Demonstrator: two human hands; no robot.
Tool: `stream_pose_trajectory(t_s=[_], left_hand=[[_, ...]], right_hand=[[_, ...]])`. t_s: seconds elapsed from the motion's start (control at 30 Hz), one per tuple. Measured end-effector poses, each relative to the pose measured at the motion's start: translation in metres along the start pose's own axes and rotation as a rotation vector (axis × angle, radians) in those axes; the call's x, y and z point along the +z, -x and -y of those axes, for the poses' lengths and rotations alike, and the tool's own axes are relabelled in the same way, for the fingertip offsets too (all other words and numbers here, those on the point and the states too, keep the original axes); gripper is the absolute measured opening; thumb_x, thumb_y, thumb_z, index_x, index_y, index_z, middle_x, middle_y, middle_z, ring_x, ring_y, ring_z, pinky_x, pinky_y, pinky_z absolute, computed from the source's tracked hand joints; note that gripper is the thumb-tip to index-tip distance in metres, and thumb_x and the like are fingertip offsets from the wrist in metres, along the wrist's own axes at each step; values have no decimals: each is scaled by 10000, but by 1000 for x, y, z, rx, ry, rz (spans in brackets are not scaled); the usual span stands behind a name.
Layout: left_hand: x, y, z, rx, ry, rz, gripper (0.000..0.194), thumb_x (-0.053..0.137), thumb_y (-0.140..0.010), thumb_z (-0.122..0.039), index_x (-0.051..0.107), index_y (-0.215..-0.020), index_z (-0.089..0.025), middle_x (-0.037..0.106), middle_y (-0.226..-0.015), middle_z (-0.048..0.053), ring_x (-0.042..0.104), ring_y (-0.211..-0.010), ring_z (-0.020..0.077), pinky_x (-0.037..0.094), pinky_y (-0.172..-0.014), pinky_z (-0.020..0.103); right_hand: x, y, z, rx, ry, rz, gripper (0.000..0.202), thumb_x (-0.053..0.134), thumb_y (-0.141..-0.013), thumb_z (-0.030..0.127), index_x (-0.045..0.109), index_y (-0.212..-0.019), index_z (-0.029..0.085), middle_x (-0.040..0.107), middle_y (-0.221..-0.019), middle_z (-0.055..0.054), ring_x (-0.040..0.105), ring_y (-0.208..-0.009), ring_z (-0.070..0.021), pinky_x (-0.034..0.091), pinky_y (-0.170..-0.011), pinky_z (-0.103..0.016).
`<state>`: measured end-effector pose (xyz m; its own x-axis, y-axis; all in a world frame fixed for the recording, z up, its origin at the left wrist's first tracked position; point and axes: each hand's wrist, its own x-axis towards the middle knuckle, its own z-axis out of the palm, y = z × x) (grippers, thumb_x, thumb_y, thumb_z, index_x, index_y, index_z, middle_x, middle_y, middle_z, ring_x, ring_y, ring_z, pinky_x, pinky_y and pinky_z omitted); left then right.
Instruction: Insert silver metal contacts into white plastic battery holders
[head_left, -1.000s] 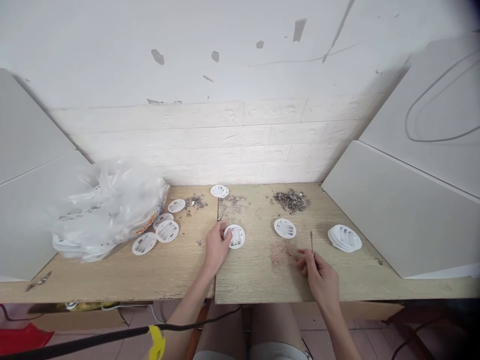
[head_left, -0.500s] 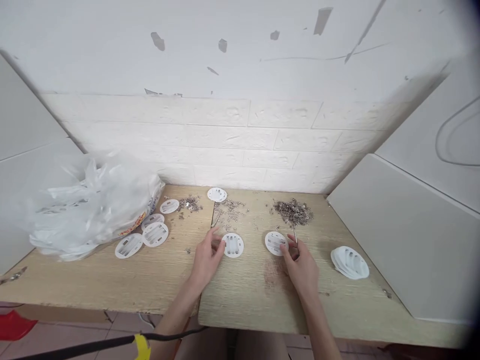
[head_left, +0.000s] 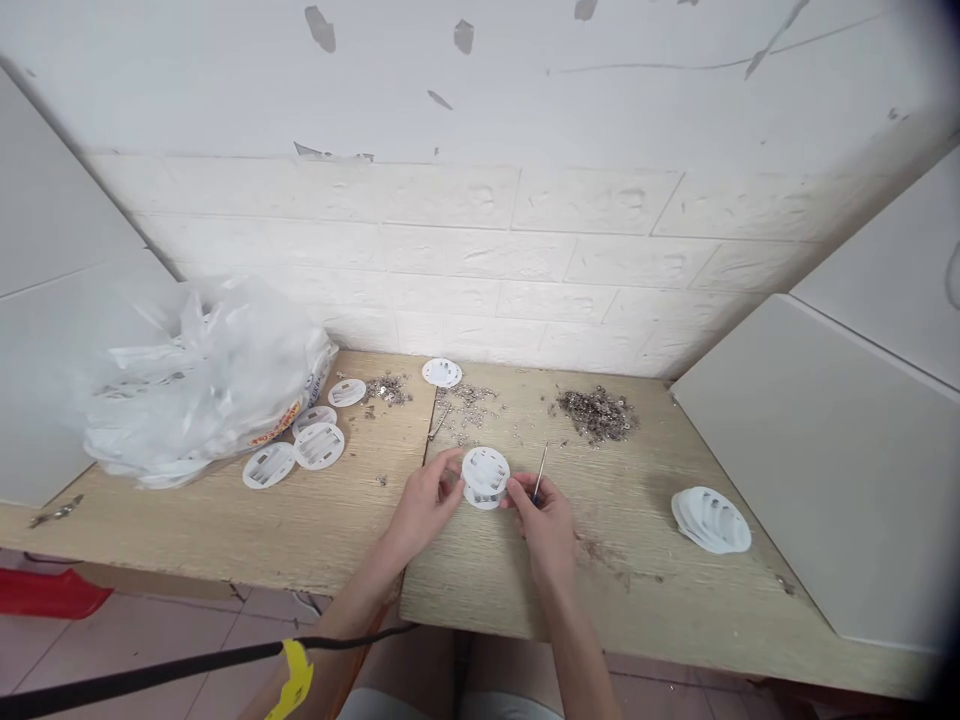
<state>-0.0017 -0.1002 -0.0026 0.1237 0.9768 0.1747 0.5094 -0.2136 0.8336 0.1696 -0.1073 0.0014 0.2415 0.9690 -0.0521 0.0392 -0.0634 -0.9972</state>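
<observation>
The upper disc (head_left: pixel 486 469), white and round with slots, sits near the middle of my view, overlapping the lower disc (head_left: pixel 484 499), whose near edge shows beneath it. My right hand (head_left: pixel 546 515) has its fingers narrow, pinching the upper disc's right edge, and also holds a thin tool (head_left: pixel 540 474) with its metal shaft pointing up the frame. My left hand (head_left: pixel 426 503) is curled at the left edge of the two discs, its fingers narrow; I can't tell from here whether they grip either one.

Just above the discs I see scattered metal bits (head_left: pixel 466 408), with a slim metal piece (head_left: pixel 439 424) at their left. A far disc (head_left: pixel 442 373) lies beyond them, near the wall (head_left: pixel 480 250). Up and to the right is a dark pile of small parts (head_left: pixel 598 414); a smaller pile (head_left: pixel 388 389) lies left of the far disc.

Left of centre, four loose discs (head_left: pixel 319 446) lie beside a bulging plastic bag (head_left: pixel 210 390). A disc stack (head_left: pixel 712 520) leans unevenly at the right of the counter (head_left: pixel 637 600). A black cable (head_left: pixel 172 668) with yellow tape (head_left: pixel 294 680) crosses my lower left.
</observation>
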Motion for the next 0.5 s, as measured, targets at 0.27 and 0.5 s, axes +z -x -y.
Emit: stream_pose_trajectory(t_s=[0.27,0.5], left_hand=[[0,0,-3,-13,11,3,351,507,-810,-212,526,-1160,-198,650,-900,11,524,-604,93,454,-601,233],[0,0,-3,-21,1,21,323,498,-808,-209,564,-1123,-181,604,-739,-11,530,-630,107,432,-611,233]], right_hand=[[-4,23,6,38,238,64,297,619,-739,422,589,-886,165,669,-618,-36,635,-639,-223,453,-695,-347],[-7,41,18,85,152,304,339,561,-786,494,605,-818,159,609,-574,-7,515,-435,-139,402,-510,-275]])
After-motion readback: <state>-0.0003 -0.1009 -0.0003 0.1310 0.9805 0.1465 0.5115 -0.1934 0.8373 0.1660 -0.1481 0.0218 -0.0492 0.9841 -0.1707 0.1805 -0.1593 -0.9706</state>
